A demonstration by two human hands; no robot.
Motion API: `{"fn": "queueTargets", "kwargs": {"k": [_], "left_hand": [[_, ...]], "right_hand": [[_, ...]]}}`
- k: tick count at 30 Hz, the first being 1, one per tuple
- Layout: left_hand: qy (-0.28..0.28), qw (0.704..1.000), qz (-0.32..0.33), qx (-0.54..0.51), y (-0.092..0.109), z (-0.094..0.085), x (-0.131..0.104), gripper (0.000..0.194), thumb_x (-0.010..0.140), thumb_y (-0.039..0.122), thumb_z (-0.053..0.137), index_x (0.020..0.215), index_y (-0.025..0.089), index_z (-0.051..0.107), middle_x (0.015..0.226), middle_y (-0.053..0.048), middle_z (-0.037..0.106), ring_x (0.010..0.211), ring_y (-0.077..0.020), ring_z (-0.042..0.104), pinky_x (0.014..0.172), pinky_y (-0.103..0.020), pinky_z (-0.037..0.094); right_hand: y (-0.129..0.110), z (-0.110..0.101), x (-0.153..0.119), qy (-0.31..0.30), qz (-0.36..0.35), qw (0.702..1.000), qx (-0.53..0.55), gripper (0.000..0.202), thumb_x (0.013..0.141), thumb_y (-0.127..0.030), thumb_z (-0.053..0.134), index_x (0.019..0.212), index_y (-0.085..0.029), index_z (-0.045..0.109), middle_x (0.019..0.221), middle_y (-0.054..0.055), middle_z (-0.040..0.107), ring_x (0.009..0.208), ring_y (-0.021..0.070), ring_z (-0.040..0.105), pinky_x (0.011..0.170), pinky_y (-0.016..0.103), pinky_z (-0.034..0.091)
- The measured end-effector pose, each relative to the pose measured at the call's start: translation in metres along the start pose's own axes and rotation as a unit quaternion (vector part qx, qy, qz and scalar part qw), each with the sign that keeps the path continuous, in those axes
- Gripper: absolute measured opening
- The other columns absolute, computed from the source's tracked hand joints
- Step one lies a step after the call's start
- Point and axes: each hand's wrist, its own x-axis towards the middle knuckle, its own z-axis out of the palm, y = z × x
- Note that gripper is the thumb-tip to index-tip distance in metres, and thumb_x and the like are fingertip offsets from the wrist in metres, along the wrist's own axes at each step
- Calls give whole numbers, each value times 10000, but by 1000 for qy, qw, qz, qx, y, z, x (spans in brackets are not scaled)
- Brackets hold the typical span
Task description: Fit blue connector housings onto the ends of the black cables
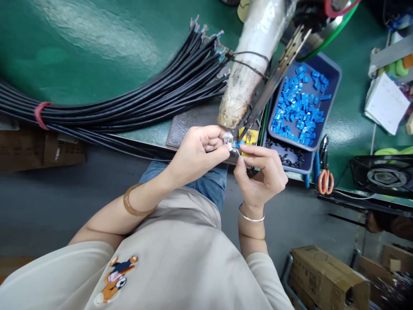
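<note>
My left hand (206, 148) is closed, thumb against fingers, on a small white piece (227, 138) with thin wire ends showing. A small blue connector (239, 144) sits between my two hands, just right of the white piece. The thumb and fingertips of my right hand (263, 170) pinch a thin white wire (239, 152) beside the connector. Right above the connector is the dark tip of a slanted metal arm (267, 88), which looks like a soldering iron on a holder. A yellow block (251, 137) lies behind my right fingertips. My fingers partly hide the joint.
A bundle of black cables (129, 105) with stripped ends lies left on the green table (80, 38). A plastic-wrapped duct (248, 56) hangs close above my hands. A bin of blue connectors (298, 105), orange-handled pliers (325, 181) and a fan (385, 176) stand right.
</note>
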Motion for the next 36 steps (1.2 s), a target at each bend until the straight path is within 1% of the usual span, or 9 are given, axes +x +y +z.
{"fn": "queueTargets", "kwargs": {"k": [5, 11, 17, 24, 31, 34, 36], "left_hand": [[-12, 1000, -5, -4, 1, 0, 1, 116, 740, 92, 591, 664, 151, 526, 540, 63, 335, 494, -33, 269, 452, -179, 217], [6, 1000, -6, -2, -1, 1, 2, 165, 727, 78, 598, 629, 160, 493, 534, 61, 309, 494, -36, 252, 452, -194, 192], [16, 1000, 4, 0, 0, 1, 2, 158, 712, 87, 617, 634, 164, 503, 532, 59, 314, 490, -40, 255, 457, -210, 193], [-11, 1000, -1, 9, 1, 3, 1, 159, 740, 109, 577, 638, 165, 469, 550, 61, 306, 503, -41, 260, 458, -200, 210], [-18, 1000, -14, -4, 1, 2, 0, 141, 745, 122, 595, 659, 164, 491, 554, 66, 302, 498, -41, 256, 453, -194, 206], [-23, 1000, -18, -6, 1, 2, 0, 116, 760, 133, 591, 678, 159, 513, 554, 66, 313, 493, -43, 259, 450, -197, 206], [-33, 999, -17, 4, 1, 2, -3, 118, 777, 137, 577, 678, 155, 516, 556, 67, 312, 494, -43, 255, 453, -197, 203]], "right_hand": [[1, -1, -1, -2, 1, 1000, -5, 176, 784, -65, 689, 805, -218, 602, 909, -3, 747, 826, 141, 712, 746, 302, 596], [1, 0, 0, 0, 10, 1000, -5, 163, 800, -70, 689, 833, -221, 638, 903, -10, 738, 831, 142, 707, 750, 308, 595], [-2, 1, 3, 9, 10, 1000, -13, 172, 798, -69, 693, 834, -231, 646, 911, -16, 730, 836, 143, 705, 753, 309, 596], [-1, -1, 0, 20, 11, 1000, -4, 176, 770, -54, 686, 775, -208, 603, 887, 5, 740, 801, 140, 705, 742, 300, 589], [1, 1, -1, 20, 11, 1000, -1, 164, 782, -69, 685, 792, -213, 607, 882, 0, 740, 797, 138, 708, 730, 297, 593], [-2, -1, -1, 11, 8, 1000, -2, 175, 777, -50, 690, 798, -208, 617, 875, 1, 740, 797, 138, 711, 741, 295, 593], [-8, -6, -1, -1, 24, 1000, -6, 169, 787, -49, 689, 818, -205, 632, 886, 6, 743, 817, 142, 718, 747, 294, 594]]}}
